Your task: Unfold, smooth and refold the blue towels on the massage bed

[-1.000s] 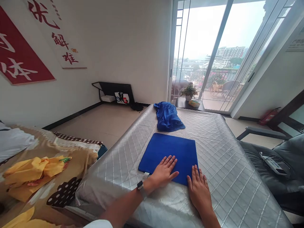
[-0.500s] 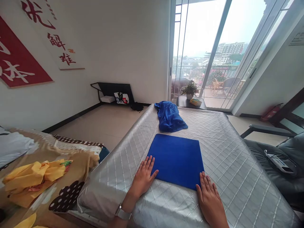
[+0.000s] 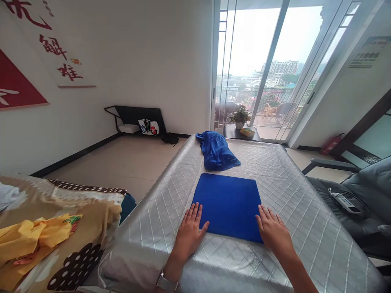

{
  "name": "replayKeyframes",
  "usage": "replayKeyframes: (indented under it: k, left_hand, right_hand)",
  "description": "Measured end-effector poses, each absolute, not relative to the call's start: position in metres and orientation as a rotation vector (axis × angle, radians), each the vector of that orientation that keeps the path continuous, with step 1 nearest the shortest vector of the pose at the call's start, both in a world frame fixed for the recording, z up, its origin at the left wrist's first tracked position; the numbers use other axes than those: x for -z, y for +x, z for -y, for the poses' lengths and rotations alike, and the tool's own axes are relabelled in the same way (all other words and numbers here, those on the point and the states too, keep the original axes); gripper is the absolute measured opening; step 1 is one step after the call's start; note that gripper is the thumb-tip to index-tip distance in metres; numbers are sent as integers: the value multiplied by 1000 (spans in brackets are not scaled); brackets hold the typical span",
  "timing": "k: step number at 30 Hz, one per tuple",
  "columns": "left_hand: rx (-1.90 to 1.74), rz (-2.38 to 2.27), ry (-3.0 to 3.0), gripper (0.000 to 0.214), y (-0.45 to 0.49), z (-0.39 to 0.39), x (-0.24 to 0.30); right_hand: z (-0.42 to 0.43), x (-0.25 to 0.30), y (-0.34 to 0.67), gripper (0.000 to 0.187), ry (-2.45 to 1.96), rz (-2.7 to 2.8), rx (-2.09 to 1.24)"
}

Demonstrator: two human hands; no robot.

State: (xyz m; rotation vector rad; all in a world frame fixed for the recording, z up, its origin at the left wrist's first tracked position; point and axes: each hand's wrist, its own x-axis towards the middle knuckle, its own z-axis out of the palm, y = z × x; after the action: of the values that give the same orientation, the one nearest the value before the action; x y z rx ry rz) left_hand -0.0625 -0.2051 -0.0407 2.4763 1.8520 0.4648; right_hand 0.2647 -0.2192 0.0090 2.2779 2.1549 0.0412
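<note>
A folded blue cloth (image 3: 228, 205) lies flat and square on the silver quilted mattress (image 3: 293, 203). My left hand (image 3: 190, 231) rests flat at its near left corner, fingers stretched out, with a watch on the wrist. My right hand (image 3: 273, 230) lies flat at the near right corner, fingers spread, touching the cloth's edge. Neither hand holds anything. Farther back on the mattress sits a crumpled blue cloth (image 3: 216, 150).
A low bed with a tan patterned blanket (image 3: 82, 211) and yellow clothes (image 3: 33, 240) stands at the left. A dark chair (image 3: 354, 191) with a remote is at the right. Beyond the mattress are a small table with a plant (image 3: 240, 118) and glass balcony doors.
My left hand slid off the top of the folded cloth to its near left corner. My right hand moved out to the near right corner. The view shifted slightly right.
</note>
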Motion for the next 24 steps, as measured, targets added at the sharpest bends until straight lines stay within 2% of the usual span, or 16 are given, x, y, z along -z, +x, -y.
replayKeyframes:
  k: [11, 18, 24]
  left_hand:
    - [-395, -1968, 2390, 85, -54, 200, 35]
    - [-322, -1162, 2719, 72, 78, 163, -8]
    - [-398, -1110, 2781, 67, 130, 144, 6]
  right_hand:
    - [207, 27, 256, 64, 2345, -2118, 1]
    - [208, 18, 253, 61, 2274, -2125, -33]
    - [208, 15, 253, 61, 2326, -2118, 60]
